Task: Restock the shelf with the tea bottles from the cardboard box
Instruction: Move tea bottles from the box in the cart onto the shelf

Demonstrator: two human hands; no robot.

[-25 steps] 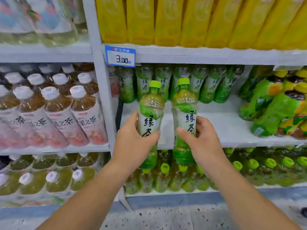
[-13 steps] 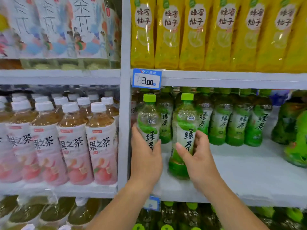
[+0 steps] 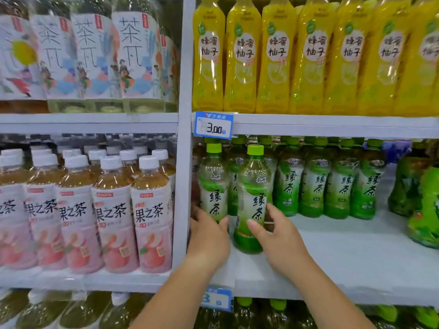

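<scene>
Bottles (image 3: pixel 254 193) look full, heavy-ish and slick, so left hand (image 3: pixel 209 238) and right hand (image 3: pixel 280 243) each wrap one round the labelled middle.

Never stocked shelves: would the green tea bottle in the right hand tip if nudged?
Likely, if pushed high: the green tea bottle is tall on a narrow base. It looks full, so probably heavy for its size. The right hand grips its smooth label, possibly slippery.

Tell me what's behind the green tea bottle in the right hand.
A back row of matching green tea bottles stands on the shelf. Those directly behind the bottle in the right hand are mostly covered; only slivers show.
</scene>
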